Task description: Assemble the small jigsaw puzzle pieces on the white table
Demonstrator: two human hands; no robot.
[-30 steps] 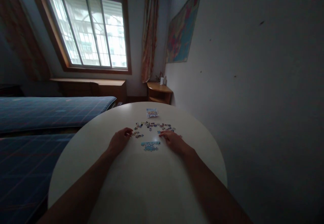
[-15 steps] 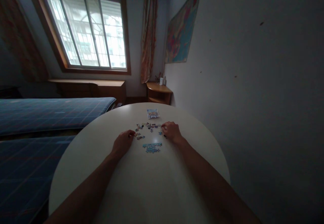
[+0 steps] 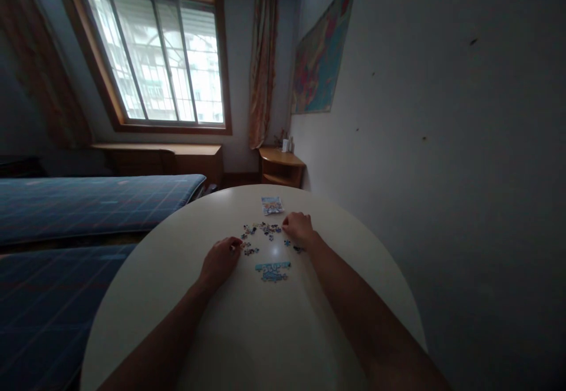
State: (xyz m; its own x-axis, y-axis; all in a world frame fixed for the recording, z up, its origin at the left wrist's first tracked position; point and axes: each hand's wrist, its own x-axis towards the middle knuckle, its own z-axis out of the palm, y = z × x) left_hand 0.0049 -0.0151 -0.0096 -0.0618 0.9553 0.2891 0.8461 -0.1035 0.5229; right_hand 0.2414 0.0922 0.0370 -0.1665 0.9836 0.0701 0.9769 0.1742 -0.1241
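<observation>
On the white round table (image 3: 265,344), loose jigsaw pieces (image 3: 265,227) lie in a rough arc. My left hand (image 3: 221,259) is at the arc's left end, thumb and forefinger closed together by a few pieces (image 3: 250,252). At the right end my right hand (image 3: 299,227) has its fingers bunched at the edge of the pile. Whatever either hand pinches is too small to make out. Nearer to me lies a joined section of puzzle (image 3: 273,271), mostly light blue. Single pieces (image 3: 287,242) lie just below my right hand.
A small picture packet (image 3: 272,205) lies beyond the pieces. Left of the table are beds with blue plaid mattresses (image 3: 97,208). A wall (image 3: 477,214) with a map (image 3: 321,61) runs along the right. A corner shelf (image 3: 283,156) and a desk (image 3: 194,150) stand behind.
The view has shifted slightly, so the table and puzzle appear lower and further right. My right hand appears a little higher over the pile's edge. My left hand stays by the left pieces.
</observation>
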